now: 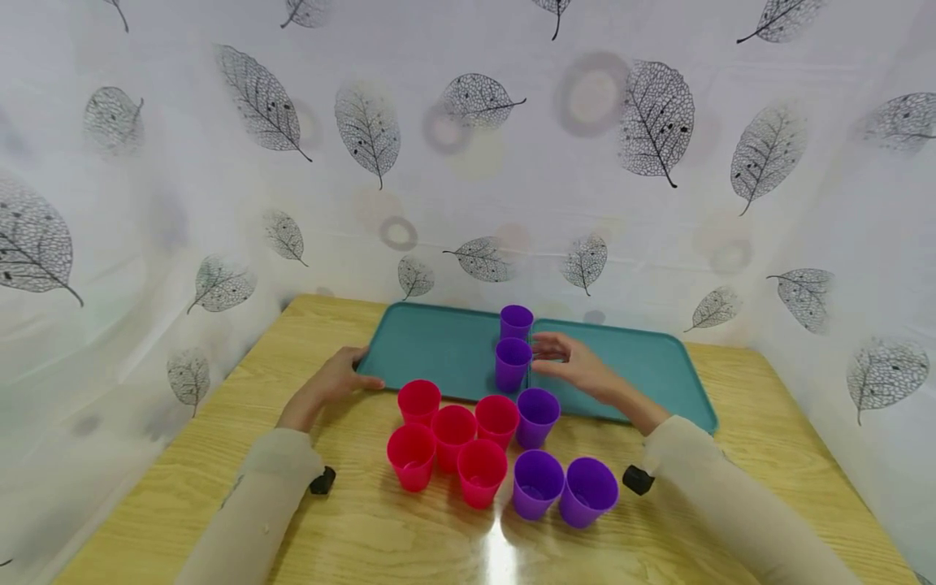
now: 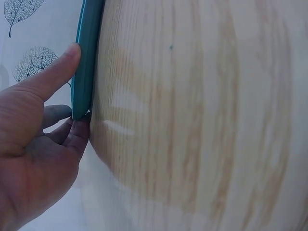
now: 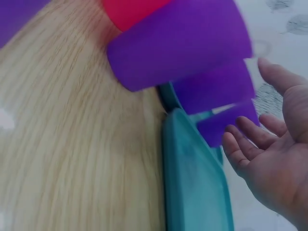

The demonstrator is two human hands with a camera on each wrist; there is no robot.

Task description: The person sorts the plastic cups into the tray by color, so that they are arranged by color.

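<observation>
My left hand (image 1: 342, 379) grips the near left corner of the left teal tray (image 1: 431, 341). In the left wrist view the thumb lies on that tray's edge (image 2: 87, 62), with the bent fingers round its end. My right hand (image 1: 574, 366) is over the inner part of the right teal tray (image 1: 651, 357), fingers loosely bent and holding nothing. Just left of it a purple cup (image 1: 513, 366) stands upright on the left tray, with another purple cup (image 1: 516, 322) behind it. The right wrist view shows the open palm (image 3: 274, 168) beside these cups.
Several red cups (image 1: 453, 435) stand upright in a cluster on the wooden table (image 1: 366, 520), in front of the left tray. To their right are three purple cups (image 1: 538, 416). A white leaf-patterned curtain (image 1: 541, 195) surrounds the table's back and sides.
</observation>
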